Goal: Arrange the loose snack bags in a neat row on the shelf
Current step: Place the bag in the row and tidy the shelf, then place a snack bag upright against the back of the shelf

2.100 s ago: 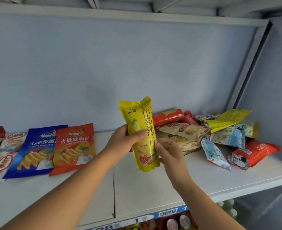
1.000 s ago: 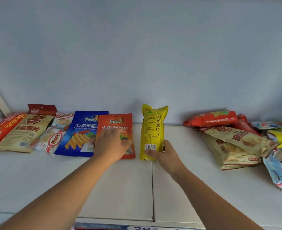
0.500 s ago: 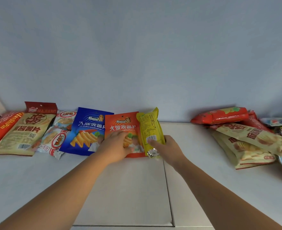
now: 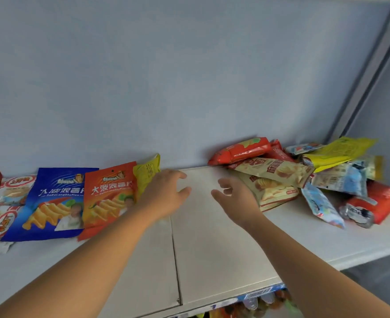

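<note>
A row of snack bags leans against the back wall on the left of the white shelf [image 4: 212, 249]: a blue bag [image 4: 51, 203], an orange bag [image 4: 108, 193], then a yellow bag [image 4: 147, 172] at the row's right end. My left hand [image 4: 166, 193] hovers in front of the yellow bag and hides its lower part; its fingers are spread and hold nothing. My right hand [image 4: 235, 198] is open over the bare shelf, just left of a beige chip bag [image 4: 269, 191] at the edge of a loose pile [image 4: 327, 175].
The pile on the right holds red, yellow, beige and pale blue bags, up against the shelf's right corner post [image 4: 368, 72]. More bags [image 4: 5, 203] continue the row to the left edge. A price strip [image 4: 258, 294] runs along the shelf front.
Both hands have let go of the yellow bag, which now stands in the row beside the orange bag. The hands have shifted right, and the view has swung toward the pile.
</note>
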`<action>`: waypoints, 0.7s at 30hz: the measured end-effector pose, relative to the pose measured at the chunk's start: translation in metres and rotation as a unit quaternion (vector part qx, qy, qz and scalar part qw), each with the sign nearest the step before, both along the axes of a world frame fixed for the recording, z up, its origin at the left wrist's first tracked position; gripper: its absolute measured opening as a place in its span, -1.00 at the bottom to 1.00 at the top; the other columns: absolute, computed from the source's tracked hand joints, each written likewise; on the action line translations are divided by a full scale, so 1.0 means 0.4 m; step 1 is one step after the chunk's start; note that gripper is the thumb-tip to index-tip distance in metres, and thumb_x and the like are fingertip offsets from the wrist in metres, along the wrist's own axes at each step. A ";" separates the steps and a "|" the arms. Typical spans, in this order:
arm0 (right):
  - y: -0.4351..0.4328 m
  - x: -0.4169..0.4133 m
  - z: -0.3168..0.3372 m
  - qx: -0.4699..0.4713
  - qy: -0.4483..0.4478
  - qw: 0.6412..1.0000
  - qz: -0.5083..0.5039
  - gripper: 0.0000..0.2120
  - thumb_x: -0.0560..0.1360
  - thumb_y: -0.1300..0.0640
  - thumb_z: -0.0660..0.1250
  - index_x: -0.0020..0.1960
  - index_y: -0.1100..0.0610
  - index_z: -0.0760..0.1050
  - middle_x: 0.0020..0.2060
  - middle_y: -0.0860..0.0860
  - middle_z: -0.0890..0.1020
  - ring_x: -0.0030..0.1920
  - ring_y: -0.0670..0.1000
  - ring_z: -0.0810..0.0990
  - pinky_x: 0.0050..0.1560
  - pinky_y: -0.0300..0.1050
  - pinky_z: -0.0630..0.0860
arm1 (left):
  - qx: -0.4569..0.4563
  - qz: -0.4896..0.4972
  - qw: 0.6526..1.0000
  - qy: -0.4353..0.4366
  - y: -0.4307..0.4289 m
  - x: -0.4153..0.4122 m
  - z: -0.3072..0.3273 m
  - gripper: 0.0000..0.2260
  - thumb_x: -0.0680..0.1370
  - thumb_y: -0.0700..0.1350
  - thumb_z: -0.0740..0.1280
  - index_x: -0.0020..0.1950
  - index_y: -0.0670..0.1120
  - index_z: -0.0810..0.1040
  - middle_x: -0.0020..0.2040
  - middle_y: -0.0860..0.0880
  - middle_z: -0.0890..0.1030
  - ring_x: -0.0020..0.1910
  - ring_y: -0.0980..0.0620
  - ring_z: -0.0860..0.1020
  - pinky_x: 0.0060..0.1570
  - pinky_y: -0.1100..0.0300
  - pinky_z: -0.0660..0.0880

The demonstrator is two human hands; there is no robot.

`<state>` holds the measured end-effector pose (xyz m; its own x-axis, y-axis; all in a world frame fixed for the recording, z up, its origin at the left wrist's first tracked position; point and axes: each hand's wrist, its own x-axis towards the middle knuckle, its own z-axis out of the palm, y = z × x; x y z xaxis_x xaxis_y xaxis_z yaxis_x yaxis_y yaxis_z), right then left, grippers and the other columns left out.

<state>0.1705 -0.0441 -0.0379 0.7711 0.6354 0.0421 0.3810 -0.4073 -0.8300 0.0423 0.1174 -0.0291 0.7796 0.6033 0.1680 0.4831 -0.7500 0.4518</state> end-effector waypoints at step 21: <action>-0.239 0.339 0.112 -0.223 -0.329 0.912 -0.101 -0.70 0.65 0.08 0.13 0.27 -0.09 0.56 0.09 0.06 0.68 0.10 0.20 0.62 -0.03 0.02 0.44 | -0.120 -0.061 0.991 -0.016 -0.204 0.194 0.001 -0.74 0.56 0.08 0.39 0.23 0.08 0.59 0.29 0.11 0.59 0.30 0.11 0.53 0.29 0.15 0.45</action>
